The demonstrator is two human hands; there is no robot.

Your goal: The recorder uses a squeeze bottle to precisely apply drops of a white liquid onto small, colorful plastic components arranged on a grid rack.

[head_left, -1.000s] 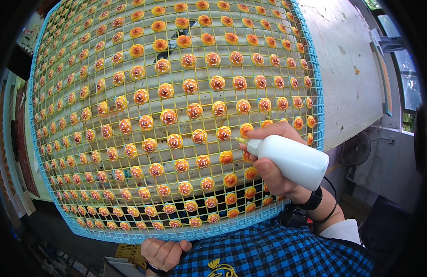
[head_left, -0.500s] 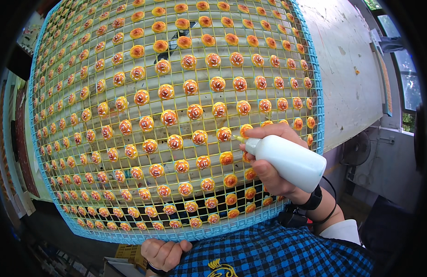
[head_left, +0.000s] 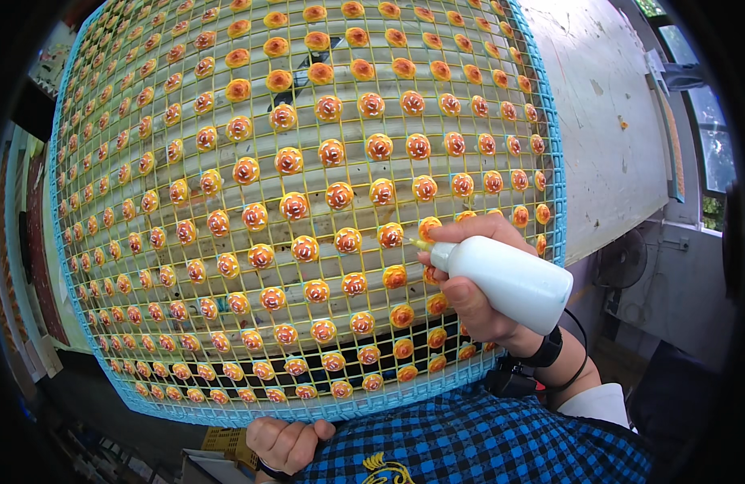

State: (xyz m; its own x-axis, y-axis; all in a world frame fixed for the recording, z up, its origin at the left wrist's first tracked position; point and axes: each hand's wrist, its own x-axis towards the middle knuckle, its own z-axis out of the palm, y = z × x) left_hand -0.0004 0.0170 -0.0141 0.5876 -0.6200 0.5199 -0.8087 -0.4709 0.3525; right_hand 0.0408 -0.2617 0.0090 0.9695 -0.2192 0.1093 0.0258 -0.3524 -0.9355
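My right hand (head_left: 485,310) is closed around a white squeeze bottle (head_left: 509,278), tilted with its narrow yellowish nozzle pointing left. The tip touches or nearly touches the right side of a small bun-shaped piece (head_left: 390,235) with white marks on its orange-brown top. Many such pieces sit in rows on a yellow wire grid (head_left: 364,262) with a light-blue rim (head_left: 559,185). To the right and below the nozzle, pieces such as a plain orange one (head_left: 395,277) show no white marks. Fingers curled, my left hand (head_left: 285,444) lies against the near rim; whatever they hold is hidden.
Beneath the grid and out to the right runs a pale, stained tabletop (head_left: 602,121). A dark fan (head_left: 622,260) stands by the right wall, below a window (head_left: 707,121). A yellow plastic crate (head_left: 227,444) is low at the left, near my left hand.
The squeeze bottle's rear end has shifted very slightly to the right, while its tip stays at the same piece. My left hand has not moved.
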